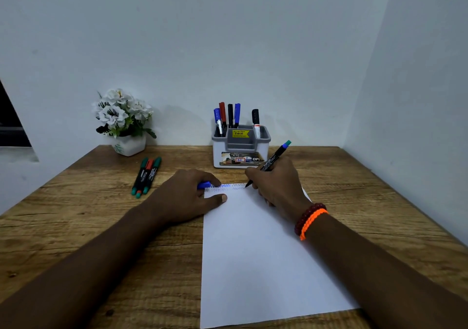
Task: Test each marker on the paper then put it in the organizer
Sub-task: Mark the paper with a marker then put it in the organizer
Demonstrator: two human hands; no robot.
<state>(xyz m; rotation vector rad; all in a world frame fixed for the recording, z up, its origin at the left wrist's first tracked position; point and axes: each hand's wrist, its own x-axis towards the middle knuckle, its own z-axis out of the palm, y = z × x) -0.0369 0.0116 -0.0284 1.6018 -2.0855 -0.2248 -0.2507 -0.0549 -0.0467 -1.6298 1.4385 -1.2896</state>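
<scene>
My right hand (274, 182) grips a black marker (272, 160) with a blue and teal end, its tip touching the top of the white paper (255, 252) beside zigzag test marks (228, 187). My left hand (187, 197) rests on the paper's top left corner, thumb pressing the sheet, fingers curled round a blue cap (203, 185). The white and grey organizer (240, 149) stands behind the paper with several markers upright in it. Three capped markers (146, 175) lie on the table to the left.
A white pot of white flowers (124, 123) stands at the back left of the wooden table (76, 214). Walls close the table at the back and on the right.
</scene>
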